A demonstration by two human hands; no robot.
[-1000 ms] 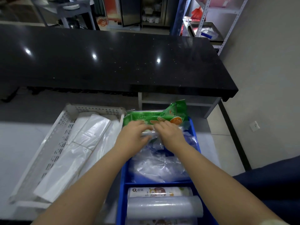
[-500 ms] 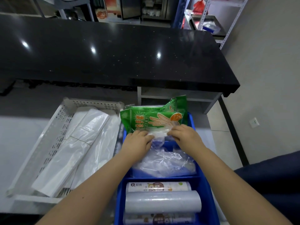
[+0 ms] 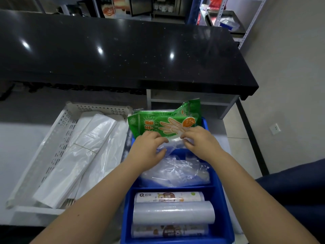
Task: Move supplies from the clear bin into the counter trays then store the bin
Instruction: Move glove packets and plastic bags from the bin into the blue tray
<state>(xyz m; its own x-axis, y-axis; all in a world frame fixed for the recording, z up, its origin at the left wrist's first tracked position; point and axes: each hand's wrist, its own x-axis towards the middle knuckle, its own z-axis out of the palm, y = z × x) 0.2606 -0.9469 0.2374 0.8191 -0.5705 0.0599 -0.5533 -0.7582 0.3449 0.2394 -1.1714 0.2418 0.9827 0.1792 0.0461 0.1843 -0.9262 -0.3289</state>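
Green glove packets (image 3: 163,123) stand upright at the far end of the blue tray (image 3: 220,187). My left hand (image 3: 149,147) and my right hand (image 3: 198,140) both pinch the lower clear edge of the front packet. Crumpled clear plastic bags (image 3: 175,169) fill the far compartment below my hands. Three plastic rolls (image 3: 173,213) lie in the tray's near compartment. The clear bin is out of view.
A white perforated tray (image 3: 58,138) with folded white plastic bags (image 3: 84,152) sits left of the blue tray on the grey counter. A black raised countertop (image 3: 123,50) runs across behind. Metal shelving (image 3: 228,18) stands at the far right.
The green packets have risen from lying flat to standing with the printed face toward me. My hands have drawn slightly apart along the packet's lower edge.
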